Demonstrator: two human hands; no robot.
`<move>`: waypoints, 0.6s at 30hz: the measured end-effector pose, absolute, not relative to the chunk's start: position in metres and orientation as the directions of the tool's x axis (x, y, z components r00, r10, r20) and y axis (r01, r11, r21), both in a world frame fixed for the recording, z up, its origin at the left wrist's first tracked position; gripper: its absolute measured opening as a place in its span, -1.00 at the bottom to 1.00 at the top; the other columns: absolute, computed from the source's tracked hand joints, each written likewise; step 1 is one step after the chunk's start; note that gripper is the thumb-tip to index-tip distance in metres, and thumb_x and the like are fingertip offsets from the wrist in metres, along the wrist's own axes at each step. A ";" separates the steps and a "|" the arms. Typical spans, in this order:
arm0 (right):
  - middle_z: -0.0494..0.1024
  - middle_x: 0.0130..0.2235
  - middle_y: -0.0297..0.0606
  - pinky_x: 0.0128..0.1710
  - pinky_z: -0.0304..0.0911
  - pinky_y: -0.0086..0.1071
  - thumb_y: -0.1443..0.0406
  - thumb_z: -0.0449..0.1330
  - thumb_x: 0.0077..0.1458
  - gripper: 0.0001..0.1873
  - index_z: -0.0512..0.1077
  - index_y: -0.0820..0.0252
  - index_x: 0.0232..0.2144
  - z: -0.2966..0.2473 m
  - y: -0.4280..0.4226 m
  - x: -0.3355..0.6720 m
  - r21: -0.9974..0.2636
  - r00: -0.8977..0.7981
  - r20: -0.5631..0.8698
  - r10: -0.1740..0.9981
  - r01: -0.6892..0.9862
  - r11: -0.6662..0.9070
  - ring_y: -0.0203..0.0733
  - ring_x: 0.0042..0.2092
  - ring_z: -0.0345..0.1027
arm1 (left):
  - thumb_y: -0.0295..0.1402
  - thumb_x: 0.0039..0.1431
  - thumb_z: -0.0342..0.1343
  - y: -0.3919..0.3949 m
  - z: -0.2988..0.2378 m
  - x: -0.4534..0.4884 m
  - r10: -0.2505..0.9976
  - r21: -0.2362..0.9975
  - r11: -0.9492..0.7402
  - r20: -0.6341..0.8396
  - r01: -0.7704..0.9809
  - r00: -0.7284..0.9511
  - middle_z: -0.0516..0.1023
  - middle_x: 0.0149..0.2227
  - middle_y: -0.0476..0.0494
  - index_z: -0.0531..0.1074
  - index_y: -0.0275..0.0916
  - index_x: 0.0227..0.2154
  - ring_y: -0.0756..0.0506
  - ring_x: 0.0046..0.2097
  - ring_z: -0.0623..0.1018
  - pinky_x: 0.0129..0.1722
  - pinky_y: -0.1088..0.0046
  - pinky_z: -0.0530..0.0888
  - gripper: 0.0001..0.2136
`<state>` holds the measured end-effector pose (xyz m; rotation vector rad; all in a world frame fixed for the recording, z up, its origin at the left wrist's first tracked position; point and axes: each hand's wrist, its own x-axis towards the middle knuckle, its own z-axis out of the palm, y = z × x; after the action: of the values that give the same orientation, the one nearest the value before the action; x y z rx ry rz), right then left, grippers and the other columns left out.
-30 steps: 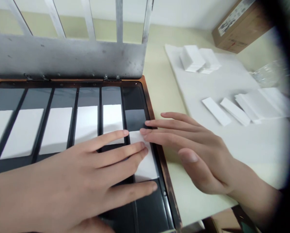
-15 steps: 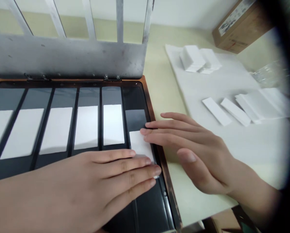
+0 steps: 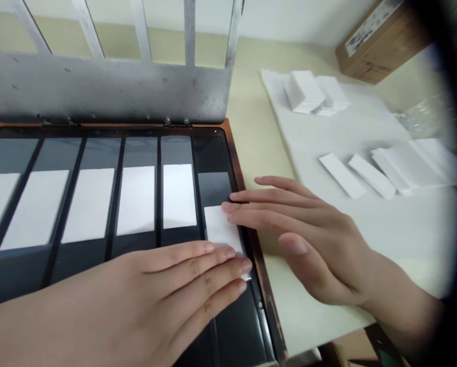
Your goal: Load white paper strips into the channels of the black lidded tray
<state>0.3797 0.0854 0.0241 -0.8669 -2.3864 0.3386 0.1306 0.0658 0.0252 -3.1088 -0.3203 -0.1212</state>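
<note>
My left hand [image 3: 175, 295] lies flat with fingers stretched over the lower part of a white rectangular piece [image 3: 222, 224] in the rightmost slot of a black slotted tray [image 3: 228, 331]. Its fingers cover part of that piece. My right hand [image 3: 312, 234] is open on the right, its fingertips touching or just above the piece's right edge, thumb apart. Dark film-like strips lie in the slots, and several more white pieces, such as this one [image 3: 179, 196], rest on them in a row to the left.
A slotted metal lid [image 3: 109, 89] stands raised on hinges behind the tray. On the right, a white sheet [image 3: 327, 137] carries stacks of white pieces [image 3: 304, 92] and several loose ones [image 3: 342, 176]. A cardboard box [image 3: 381, 46] stands at the back right, near clear plastic [image 3: 423, 114].
My left hand has shifted slightly down, baring a little more of the tray beside the white pieces. My right hand and the rightmost piece look almost unmoved.
</note>
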 end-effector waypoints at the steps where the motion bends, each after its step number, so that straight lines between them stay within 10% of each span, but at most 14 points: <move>1: 0.56 -0.05 -0.18 0.18 0.16 -0.16 0.34 -0.13 0.27 -0.63 0.46 0.30 -0.13 0.024 0.085 0.380 -0.410 -0.625 0.429 0.652 0.508 0.757 -0.18 0.06 0.38 | -0.09 0.25 -0.11 0.066 0.025 0.130 0.199 -0.013 -0.980 0.081 0.201 0.977 -0.03 0.34 -0.31 -0.01 -0.49 0.26 -0.19 0.34 0.04 0.34 0.31 0.01 -0.33; 18: 0.56 -0.06 -0.13 0.18 0.15 -0.18 0.36 -0.11 0.25 -0.63 0.47 0.37 -0.14 0.025 0.086 0.380 -0.432 -0.634 0.426 0.645 0.483 0.761 -0.18 0.06 0.38 | 0.12 0.13 -0.02 0.071 0.024 0.129 0.229 0.046 -0.973 0.116 0.225 0.966 0.01 0.33 -0.21 0.03 -0.38 0.25 -0.13 0.32 0.10 0.31 0.31 0.03 -0.21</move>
<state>0.3804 0.0861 0.0250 -0.8435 -2.3844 0.3741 0.1295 0.0712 0.0240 -3.1473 -0.3633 -0.1920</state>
